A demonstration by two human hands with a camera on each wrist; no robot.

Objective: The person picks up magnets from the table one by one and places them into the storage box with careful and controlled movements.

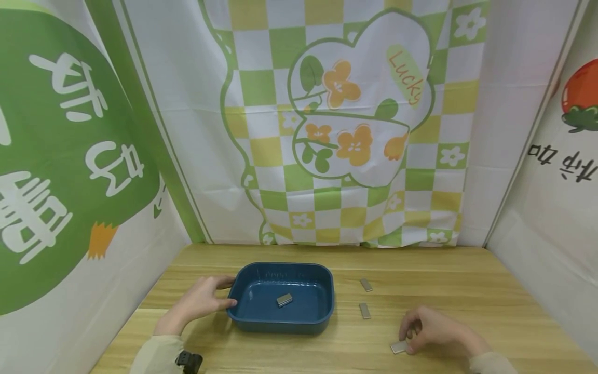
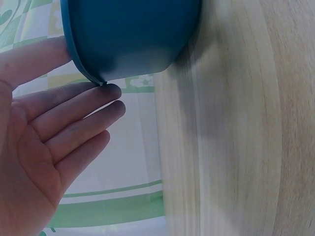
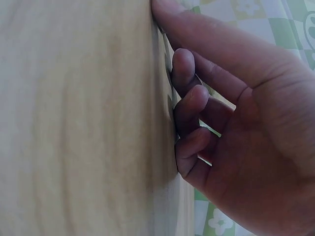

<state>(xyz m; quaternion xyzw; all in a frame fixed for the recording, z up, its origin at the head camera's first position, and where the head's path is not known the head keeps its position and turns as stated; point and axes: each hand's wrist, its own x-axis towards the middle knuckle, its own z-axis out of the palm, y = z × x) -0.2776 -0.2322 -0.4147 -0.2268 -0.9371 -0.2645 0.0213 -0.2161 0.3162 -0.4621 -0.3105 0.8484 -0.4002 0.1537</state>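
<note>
While left hand (image 1: 198, 300) touches tray (image 1: 280, 328), right hand (image 1: 434, 331), seemingly, pinching tile (image 1: 398, 347)

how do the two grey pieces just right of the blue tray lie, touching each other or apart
Apart: the head view shows bare table between the farther grey piece and the nearer grey piece.

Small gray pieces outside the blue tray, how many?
3: a farther piece and a nearer piece right of the tray, and a third piece at the right hand, which may hide more.

One tray (image 1: 280, 328) (three gray pieces (image 1: 365, 310) outside)
</note>
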